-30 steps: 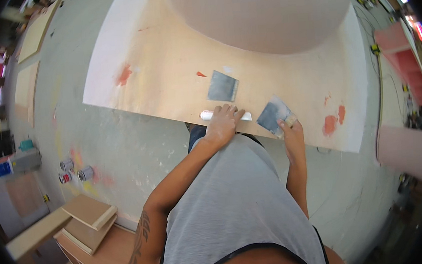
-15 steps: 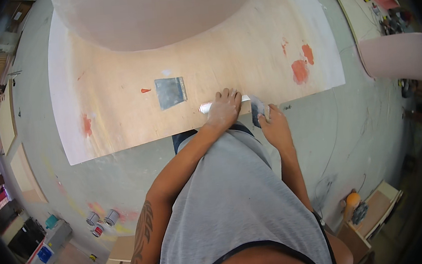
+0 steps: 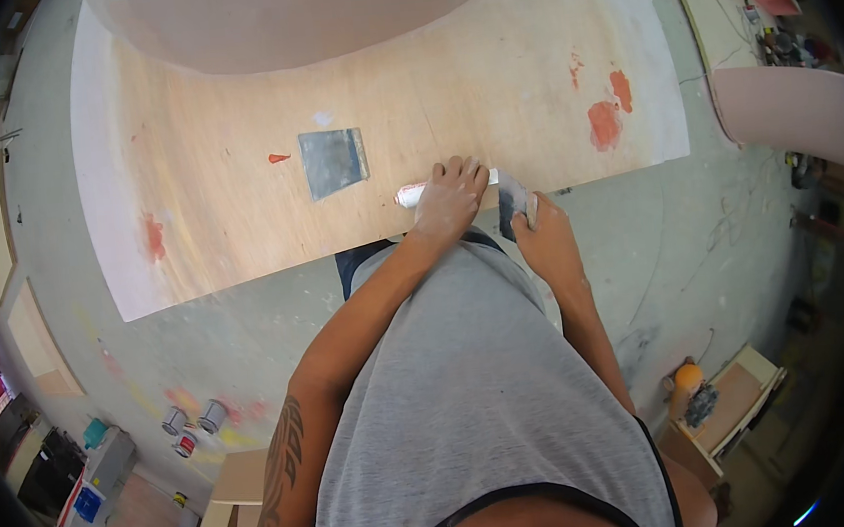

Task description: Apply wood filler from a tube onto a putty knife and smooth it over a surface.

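Head view: bringing scraper to tube seems the step — left hand (image 3: 447, 208) curled over a white tube (image 3: 409, 196) on the plywood board (image 3: 218, 171), right hand (image 3: 546, 236) pinching a scraper (image 3: 508, 208) just beside, at three o'clock; a steady tube is called for. From there, a second scraper (image 3: 331, 163) lies at ten, paint cans (image 3: 212, 416) at eight on grey floor (image 3: 277, 321).

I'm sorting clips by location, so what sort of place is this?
Probably a woodworking or finishing workshop: a broad wooden panel bears red smears, small cans stand on a paint-stained floor, and the right hand holds a flat scraper.
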### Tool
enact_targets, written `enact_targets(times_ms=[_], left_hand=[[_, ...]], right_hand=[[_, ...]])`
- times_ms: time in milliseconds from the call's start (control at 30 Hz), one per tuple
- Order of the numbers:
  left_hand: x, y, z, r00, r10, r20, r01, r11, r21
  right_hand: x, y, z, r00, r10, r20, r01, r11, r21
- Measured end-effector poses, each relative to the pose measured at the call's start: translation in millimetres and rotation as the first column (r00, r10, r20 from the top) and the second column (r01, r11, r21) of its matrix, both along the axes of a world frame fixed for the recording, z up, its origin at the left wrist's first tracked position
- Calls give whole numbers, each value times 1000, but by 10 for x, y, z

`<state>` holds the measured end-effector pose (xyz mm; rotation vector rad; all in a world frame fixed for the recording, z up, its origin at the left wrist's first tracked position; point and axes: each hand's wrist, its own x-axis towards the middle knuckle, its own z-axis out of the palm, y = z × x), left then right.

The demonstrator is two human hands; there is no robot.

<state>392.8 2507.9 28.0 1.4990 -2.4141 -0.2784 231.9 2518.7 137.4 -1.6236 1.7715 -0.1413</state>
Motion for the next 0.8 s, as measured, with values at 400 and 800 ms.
enact_targets(times_ms=[400, 800], left_hand=[[32, -9, -45, 1000, -27, -10, 28, 999, 25], [83, -52, -34, 997, -65, -39, 68, 995, 79]], right_hand=[[242, -42, 53, 978, 98, -182, -117, 989, -95], [274, -223, 33, 971, 126, -203, -124, 992, 25]])
